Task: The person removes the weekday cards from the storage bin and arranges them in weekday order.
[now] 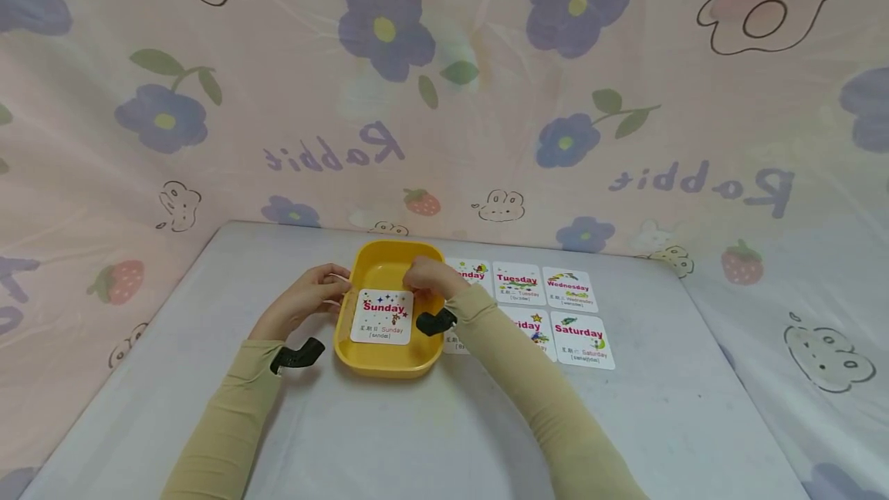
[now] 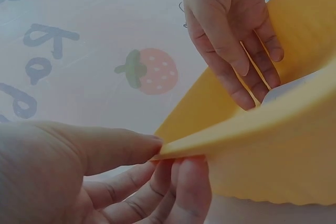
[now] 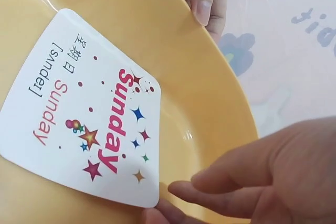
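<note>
A yellow plastic tray (image 1: 389, 370) with rounded corners stands on the table, and a white "Sunday" card (image 1: 380, 318) lies face up in it. At the tray's left side, my left hand (image 1: 305, 301) pinches the rim between thumb and fingers, as the left wrist view shows at the tray's edge (image 2: 262, 124). My right hand (image 1: 436, 278) reaches into the tray from the right. Its fingers, fairly straight, come to a corner of the card (image 3: 131, 177), with the thumb apart from it; whether they touch the card is hard to tell.
Right of the tray lie day cards in two rows: Tuesday (image 1: 517, 284), Wednesday (image 1: 569, 289) and Saturday (image 1: 583, 340) show fully, while my right arm and the tray partly cover others. A white cloth covers the table (image 1: 389, 438); a patterned curtain (image 1: 472, 137) hangs behind.
</note>
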A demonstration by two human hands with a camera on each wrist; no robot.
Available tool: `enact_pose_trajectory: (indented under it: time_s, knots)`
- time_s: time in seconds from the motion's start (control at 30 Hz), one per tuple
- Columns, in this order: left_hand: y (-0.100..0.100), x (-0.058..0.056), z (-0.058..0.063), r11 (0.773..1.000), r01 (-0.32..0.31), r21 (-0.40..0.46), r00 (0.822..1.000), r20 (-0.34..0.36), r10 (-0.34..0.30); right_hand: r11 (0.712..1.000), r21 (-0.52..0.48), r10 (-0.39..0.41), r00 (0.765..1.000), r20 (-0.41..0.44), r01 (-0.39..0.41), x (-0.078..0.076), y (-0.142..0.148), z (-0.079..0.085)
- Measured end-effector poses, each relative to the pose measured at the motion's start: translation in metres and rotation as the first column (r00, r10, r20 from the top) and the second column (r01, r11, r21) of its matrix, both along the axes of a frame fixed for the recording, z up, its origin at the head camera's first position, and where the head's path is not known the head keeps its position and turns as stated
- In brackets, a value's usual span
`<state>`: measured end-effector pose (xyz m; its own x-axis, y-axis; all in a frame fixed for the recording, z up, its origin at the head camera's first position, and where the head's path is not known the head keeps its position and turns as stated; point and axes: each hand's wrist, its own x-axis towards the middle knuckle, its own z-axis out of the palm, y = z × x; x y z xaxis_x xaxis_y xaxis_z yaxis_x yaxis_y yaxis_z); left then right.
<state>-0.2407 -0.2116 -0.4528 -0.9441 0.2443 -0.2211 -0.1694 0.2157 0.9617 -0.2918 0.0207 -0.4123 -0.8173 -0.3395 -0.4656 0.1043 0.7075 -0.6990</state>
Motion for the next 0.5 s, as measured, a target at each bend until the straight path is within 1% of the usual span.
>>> enact_pose_trajectory:
  time_s: [0.17,0.23,0.4,0.5]
  knots:
    - [0.002,0.0007,0.0016,1.0,-0.004,-0.002,1.0,-0.004,0.004,0.998,0.039,0.047,0.998,-0.048,-0.045,-0.0004,-0.0006,-0.0011]
    - [0.0022,0.0006,0.0016,1.0,-0.005,0.005,1.0,-0.006,0.005,0.998,0.05,0.053,0.997,-0.064,-0.05,0.0004,-0.0006,-0.0007]
    - [0.0012,-0.0002,0.0001,1.0,-0.006,0.016,1.0,-0.008,0.006,0.999,0.033,0.044,0.994,-0.096,-0.041,0.0033,0.0008,0.0029]
    - [0.0014,-0.0002,-0.0001,1.0,-0.02,0.005,1.0,-0.002,0.02,0.998,0.018,0.053,0.992,-0.112,-0.052,0.0042,0.0026,0.005]
